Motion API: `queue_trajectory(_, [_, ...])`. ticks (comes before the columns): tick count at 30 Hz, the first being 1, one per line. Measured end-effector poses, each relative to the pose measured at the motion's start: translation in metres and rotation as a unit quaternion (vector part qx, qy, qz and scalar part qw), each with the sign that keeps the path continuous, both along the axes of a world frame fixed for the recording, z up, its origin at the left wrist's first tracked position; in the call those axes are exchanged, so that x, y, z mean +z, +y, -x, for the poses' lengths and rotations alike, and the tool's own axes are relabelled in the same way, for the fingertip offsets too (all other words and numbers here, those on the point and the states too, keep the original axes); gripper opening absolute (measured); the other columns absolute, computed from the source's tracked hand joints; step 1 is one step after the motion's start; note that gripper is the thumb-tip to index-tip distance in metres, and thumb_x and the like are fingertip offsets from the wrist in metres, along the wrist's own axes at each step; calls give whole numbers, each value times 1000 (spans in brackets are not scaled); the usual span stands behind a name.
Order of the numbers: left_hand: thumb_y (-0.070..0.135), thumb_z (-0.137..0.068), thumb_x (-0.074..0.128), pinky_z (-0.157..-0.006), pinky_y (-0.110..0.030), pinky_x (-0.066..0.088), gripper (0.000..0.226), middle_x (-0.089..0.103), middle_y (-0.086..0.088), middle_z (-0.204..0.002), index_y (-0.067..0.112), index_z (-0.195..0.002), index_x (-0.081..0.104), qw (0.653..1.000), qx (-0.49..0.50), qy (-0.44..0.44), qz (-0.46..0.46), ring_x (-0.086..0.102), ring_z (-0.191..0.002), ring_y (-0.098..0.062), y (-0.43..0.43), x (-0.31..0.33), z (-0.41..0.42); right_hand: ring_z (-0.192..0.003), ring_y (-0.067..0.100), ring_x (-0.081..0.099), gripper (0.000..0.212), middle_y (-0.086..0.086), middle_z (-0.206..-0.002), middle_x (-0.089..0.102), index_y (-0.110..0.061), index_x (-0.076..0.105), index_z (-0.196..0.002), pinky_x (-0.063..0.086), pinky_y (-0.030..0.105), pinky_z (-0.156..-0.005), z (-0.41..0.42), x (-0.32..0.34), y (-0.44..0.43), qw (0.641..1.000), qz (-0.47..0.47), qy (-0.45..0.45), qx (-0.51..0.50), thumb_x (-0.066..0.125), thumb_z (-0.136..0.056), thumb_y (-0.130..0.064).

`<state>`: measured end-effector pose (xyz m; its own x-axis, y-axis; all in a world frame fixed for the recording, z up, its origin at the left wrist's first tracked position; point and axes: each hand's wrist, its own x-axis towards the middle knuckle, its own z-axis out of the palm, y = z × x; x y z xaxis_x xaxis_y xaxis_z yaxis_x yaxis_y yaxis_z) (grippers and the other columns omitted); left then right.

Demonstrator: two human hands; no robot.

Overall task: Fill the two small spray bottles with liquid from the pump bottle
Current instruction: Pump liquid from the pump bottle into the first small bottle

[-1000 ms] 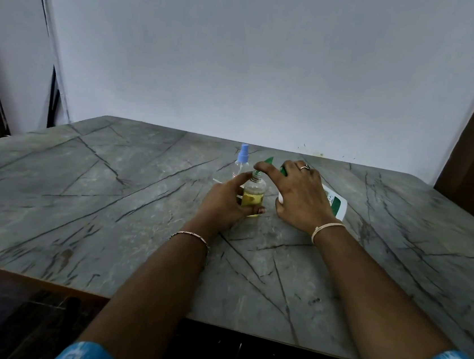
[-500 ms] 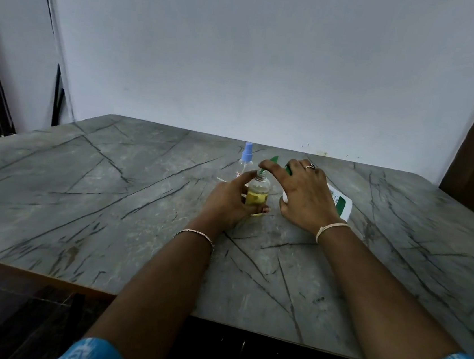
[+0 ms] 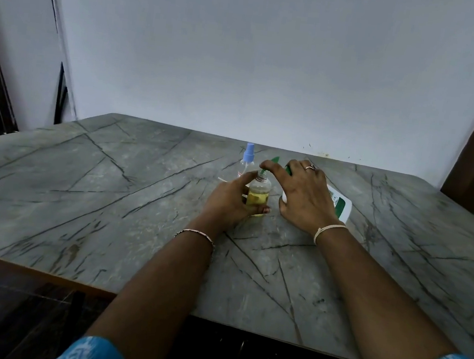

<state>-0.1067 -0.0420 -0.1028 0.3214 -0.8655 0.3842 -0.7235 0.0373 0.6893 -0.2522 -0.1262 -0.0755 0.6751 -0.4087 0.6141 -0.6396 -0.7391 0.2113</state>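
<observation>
A grey, dark-veined stone surface (image 3: 110, 194) fills the lower frame, a pale wall behind it. At centre, the left hand (image 3: 227, 202) is wrapped around an uncapped small spray bottle (image 3: 258, 195), part full of yellow liquid. The right hand (image 3: 304, 199) grips the tilted white pump bottle (image 3: 340, 204), its green nozzle (image 3: 273, 161) over the open neck. Just behind stands the second spray bottle (image 3: 247, 162), blue-capped.

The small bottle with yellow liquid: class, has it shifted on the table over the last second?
No. The small bottle stands beside the blue-capped spray bottle, just as before, gripped by the left hand; only the camera drifted.
</observation>
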Motion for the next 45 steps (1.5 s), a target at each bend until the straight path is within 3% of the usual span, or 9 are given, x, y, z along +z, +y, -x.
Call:
queue_trajectory(6, [42,-68,82,-93,-41,52,86,67,-4,-115,35,-141,38,1000,-2,3,-4,67,-96,-17,0,0,0,-105,29,51,75,8,-104,55,-38,29,-141,43,44,-90,4,2,-2,1000,-3,10,4,66,-77,-23])
queue_trajectory(14, [42,-69,82,-93,-40,52,86,66,-4,-117,34,-142,37,1000,3,-7,-4,66,-97,-17,2,2,0,-110,31,51,65,9,-111,56,-31,39,-135,42,46,-93,-3,3,1,1000,-22,-7,11,66,-76,-25])
queue_trajectory(23, [43,-70,80,-94,-40,52,88,65,-5,-120,32,-144,34,1000,11,-21,-15,65,-101,-18,2,3,2,-105,32,51,78,12,-106,55,-40,27,-145,43,44,-89,5,2,0,1000,15,20,2,65,-79,-22])
queue_trajectory(33, [41,-70,81,-93,-39,52,85,66,-4,-117,33,-142,36,1000,6,-16,-2,66,-98,-18,3,3,2,-106,31,52,66,10,-106,55,-32,39,-136,42,46,-90,-4,2,0,1000,10,0,1,65,-76,-23])
queue_trajectory(45, [42,-71,80,-94,-40,51,87,65,-4,-120,33,-143,34,1000,6,-15,-15,66,-101,-17,2,3,2,-106,30,50,73,8,-106,54,-37,29,-139,42,45,-90,1,1,-3,1000,11,18,-6,64,-77,-23])
